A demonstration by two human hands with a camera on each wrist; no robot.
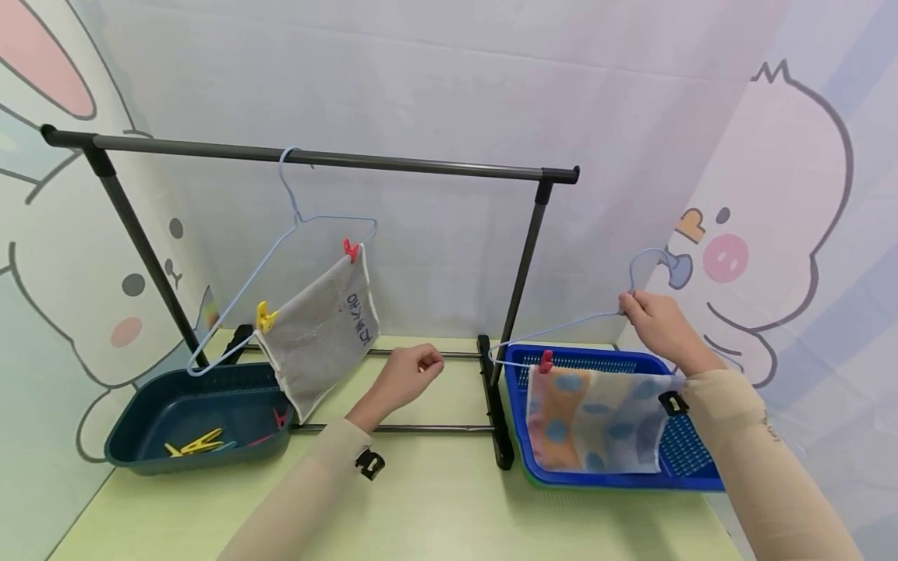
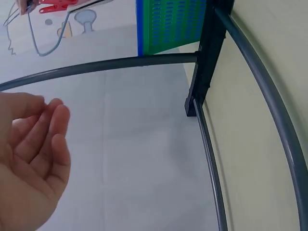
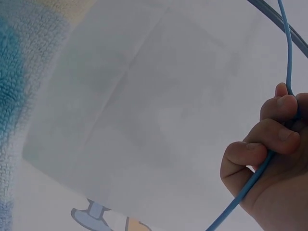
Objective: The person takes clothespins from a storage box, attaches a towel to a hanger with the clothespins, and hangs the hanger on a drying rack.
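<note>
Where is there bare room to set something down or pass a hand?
Set down: the bare table between the left sleeve and blue basket. Pass through: below the rail, between the grey cloth and right post, above the left hand. Crowded: over the basket, where the patterned cloth hangs.

In the head view the person's left forearm [image 1: 298,499] is slanting up and to the right, while the left hand [image 1: 398,380] is hovering, its fingers [image 2: 60,156] bending loosely inward and its thumb [image 2: 26,105] lying close to the index fingertip. The right forearm [image 1: 765,460] is slanting up and to the left, and the right hand [image 1: 662,327] is gripping firmly, its fingers [image 3: 269,134] curling toward the palm.
</note>
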